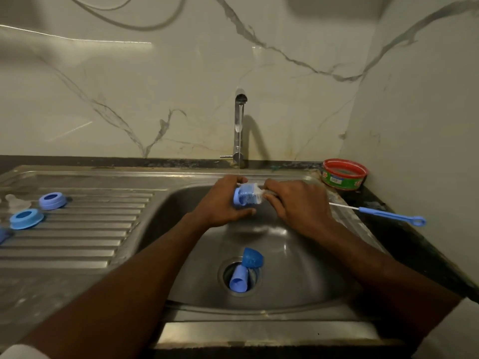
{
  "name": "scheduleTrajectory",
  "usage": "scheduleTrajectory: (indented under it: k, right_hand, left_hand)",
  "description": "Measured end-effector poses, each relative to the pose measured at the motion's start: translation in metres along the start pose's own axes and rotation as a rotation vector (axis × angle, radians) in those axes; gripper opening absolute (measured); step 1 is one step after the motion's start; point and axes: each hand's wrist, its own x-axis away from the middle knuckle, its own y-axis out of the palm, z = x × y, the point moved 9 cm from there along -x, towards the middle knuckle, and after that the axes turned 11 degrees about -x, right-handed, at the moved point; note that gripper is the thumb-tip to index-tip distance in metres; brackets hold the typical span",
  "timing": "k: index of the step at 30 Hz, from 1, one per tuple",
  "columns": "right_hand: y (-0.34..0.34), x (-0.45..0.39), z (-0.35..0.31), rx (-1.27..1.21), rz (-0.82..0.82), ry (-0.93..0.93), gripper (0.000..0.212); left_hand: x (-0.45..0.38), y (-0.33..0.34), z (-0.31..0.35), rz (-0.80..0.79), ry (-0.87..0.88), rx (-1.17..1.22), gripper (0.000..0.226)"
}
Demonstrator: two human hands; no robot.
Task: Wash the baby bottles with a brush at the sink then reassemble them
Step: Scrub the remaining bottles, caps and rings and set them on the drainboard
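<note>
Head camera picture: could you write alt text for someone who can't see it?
Over a steel sink, the left hand holds a blue bottle cap under a thin stream from the tap while the right hand works a brush into it. Two more caps lie at the drain; two blue rings sit on the drainboard.

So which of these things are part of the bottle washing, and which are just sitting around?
Part of the job:
left hand holding blue bottle part
right hand with brush
blue rings
caps in sink
running tap

Lying about:
red tub
thin blue brush
</note>
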Motion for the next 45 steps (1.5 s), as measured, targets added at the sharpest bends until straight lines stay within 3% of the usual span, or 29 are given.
scheduleTrajectory:
  k: [3, 6, 8, 10, 13, 17, 21, 25, 29, 31, 33, 38, 43, 45]
  right_hand:
    - [0.003, -0.004, 0.021, 0.057, -0.003, 0.171, 0.024]
    - [0.009, -0.001, 0.029, 0.074, -0.021, 0.226, 0.029]
    - [0.016, 0.0, 0.025, 0.033, -0.043, 0.182, 0.031]
    - [0.022, 0.0, 0.011, -0.05, -0.069, 0.05, 0.031]
    - [0.025, 0.0, -0.001, -0.046, -0.109, -0.048, 0.028]
    - [0.013, -0.005, 0.019, 0.021, -0.023, 0.158, 0.026]
    - [0.0, 0.0, 0.033, 0.048, 0.034, 0.234, 0.028]
    - [0.016, 0.004, 0.019, -0.084, -0.077, 0.188, 0.039]
    - [0.016, 0.002, 0.002, -0.019, -0.061, 0.059, 0.031]
    - [0.012, 0.0, 0.012, 0.017, -0.026, 0.134, 0.029]
    - [0.007, 0.001, 0.03, 0.012, 0.005, 0.243, 0.029]
    - [0.019, 0.006, 0.046, -0.081, -0.075, 0.31, 0.039]
    - [0.007, 0.0, 0.045, -0.071, -0.066, 0.262, 0.037]
    - [0.008, 0.001, 0.043, -0.075, -0.084, 0.265, 0.038]
  left_hand:
    - [0.002, 0.02, 0.008, -0.104, 0.045, 0.029, 0.062]
    - [-0.006, 0.006, 0.005, 0.018, 0.039, -0.1, 0.048]
    - [-0.007, -0.009, 0.003, 0.128, 0.065, -0.188, 0.041]
    - [-0.002, -0.015, -0.004, 0.176, 0.038, -0.258, 0.052]
    - [0.003, -0.001, -0.015, 0.107, -0.042, -0.224, 0.072]
    - [-0.002, 0.024, 0.003, -0.055, 0.027, -0.039, 0.07]
    - [-0.015, 0.003, 0.008, 0.119, -0.028, -0.21, 0.046]
    - [-0.005, -0.02, -0.002, 0.224, -0.008, -0.296, 0.057]
    - [0.007, 0.016, -0.013, 0.016, -0.062, -0.179, 0.072]
    - [0.009, 0.034, -0.002, -0.116, -0.004, -0.019, 0.069]
    - [0.006, 0.038, 0.008, -0.159, 0.048, -0.002, 0.062]
    - [0.001, 0.008, 0.005, 0.063, -0.002, -0.173, 0.043]
    - [0.009, -0.009, -0.029, 0.093, -0.17, -0.199, 0.037]
    - [0.008, -0.009, -0.024, 0.084, -0.121, -0.183, 0.039]
